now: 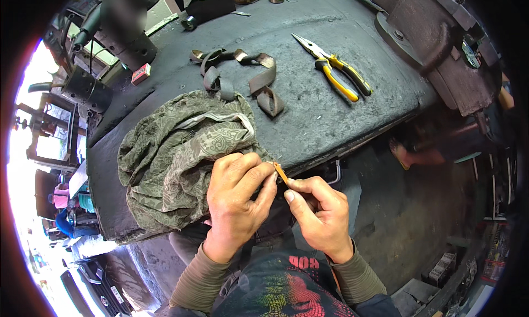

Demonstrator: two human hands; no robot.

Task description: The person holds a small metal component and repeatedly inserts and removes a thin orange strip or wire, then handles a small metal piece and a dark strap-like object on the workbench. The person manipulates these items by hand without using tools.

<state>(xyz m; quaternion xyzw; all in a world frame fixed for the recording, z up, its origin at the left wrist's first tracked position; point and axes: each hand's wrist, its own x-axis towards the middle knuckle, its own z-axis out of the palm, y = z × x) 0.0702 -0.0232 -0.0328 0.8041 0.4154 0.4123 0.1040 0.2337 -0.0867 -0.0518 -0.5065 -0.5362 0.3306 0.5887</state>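
Note:
Both my hands are together in front of the bench's near edge, at a thin orange strip [281, 173]. My right hand [324, 212] pinches its lower end between thumb and fingers. At the upper end, the curled fingers of my left hand [236, 193] close on it with their tips; exactly what lies between them is partly hidden. A crumpled green patterned cloth [165, 146] lies on the bench beside and behind my left hand. Long-nose pliers [336, 69] with yellow and black handles lie farther back on the right.
A curled, dark flat strap [264, 69] lies on the dark workbench [308, 118]. At the right stands a heavy bench vise [435, 47]. A small red box [141, 74] sits by dark cylindrical metal parts [86, 91] at the left. Another person's foot [401, 154] shows beyond the bench.

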